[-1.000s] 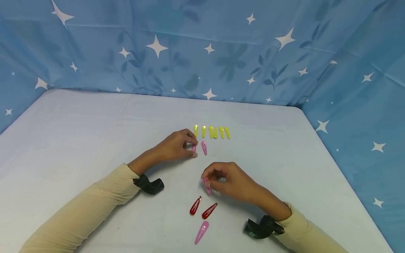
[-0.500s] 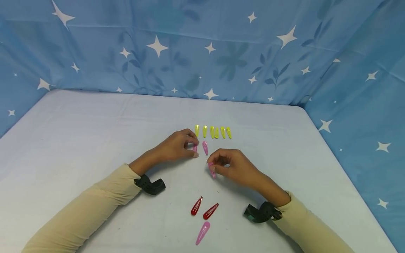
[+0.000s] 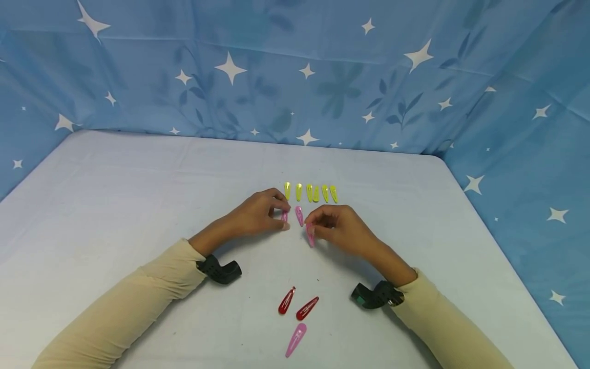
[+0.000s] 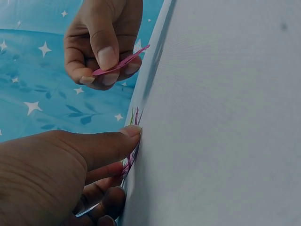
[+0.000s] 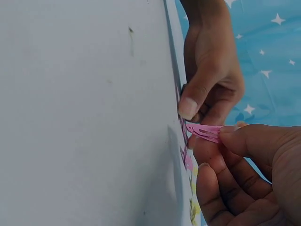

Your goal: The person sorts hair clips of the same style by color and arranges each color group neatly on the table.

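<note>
In the head view my left hand (image 3: 255, 212) has a pink hair clip (image 3: 284, 217) between thumb and forefinger, low at the table. Just right of that hand lies a second pink hair clip (image 3: 299, 216). My right hand (image 3: 343, 228) pinches another pink hair clip (image 3: 311, 236) between thumb and fingers. In the right wrist view this pinched clip (image 5: 207, 132) is raised off the table, its narrow end pointing toward the left hand. The left wrist view shows it tilted in the right hand's fingers (image 4: 108, 59).
Several yellow hair clips (image 3: 324, 193) stand in a row beyond the hands. Nearer the body lie two red hair clips (image 3: 286, 301) and a pink hair clip (image 3: 296, 340). A white cloth covers the table (image 3: 138, 205); a blue star-patterned curtain (image 3: 276, 66) hangs behind and beside it.
My right hand has carried its pink hair clip away from the red clips, forward to beside the lying pink one. The left hand stays in place on its clip.
</note>
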Motion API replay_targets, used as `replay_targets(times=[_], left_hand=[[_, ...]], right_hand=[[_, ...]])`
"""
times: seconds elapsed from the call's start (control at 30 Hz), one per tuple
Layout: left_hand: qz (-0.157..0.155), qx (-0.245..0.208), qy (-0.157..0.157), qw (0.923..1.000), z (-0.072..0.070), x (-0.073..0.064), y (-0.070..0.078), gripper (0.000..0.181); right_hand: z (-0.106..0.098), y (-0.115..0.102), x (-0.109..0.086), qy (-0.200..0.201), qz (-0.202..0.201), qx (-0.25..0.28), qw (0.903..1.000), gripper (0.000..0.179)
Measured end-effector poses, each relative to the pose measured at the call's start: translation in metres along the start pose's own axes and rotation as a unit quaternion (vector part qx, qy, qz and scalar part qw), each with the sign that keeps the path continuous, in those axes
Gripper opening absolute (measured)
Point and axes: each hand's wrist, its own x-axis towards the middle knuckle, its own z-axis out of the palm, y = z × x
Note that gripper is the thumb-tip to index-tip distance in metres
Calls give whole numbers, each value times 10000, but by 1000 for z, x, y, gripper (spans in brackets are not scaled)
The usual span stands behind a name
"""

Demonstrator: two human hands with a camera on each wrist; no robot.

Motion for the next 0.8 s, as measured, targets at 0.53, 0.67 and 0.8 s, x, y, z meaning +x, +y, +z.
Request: replay_targets(times=[0.53, 0.67, 0.8], left_hand=[[-9, 25, -11, 10000, -1, 1, 1, 35], [-19, 64, -7, 10000, 0, 1, 0, 35], [-25, 72, 1, 10000, 0, 1, 0, 34]], right_hand=[[-8, 13, 19, 355, 371, 111, 9986, 9], [-8, 16, 22, 390, 357, 92, 9986, 8], [-8, 16, 25, 391, 392, -20, 9985, 8]])
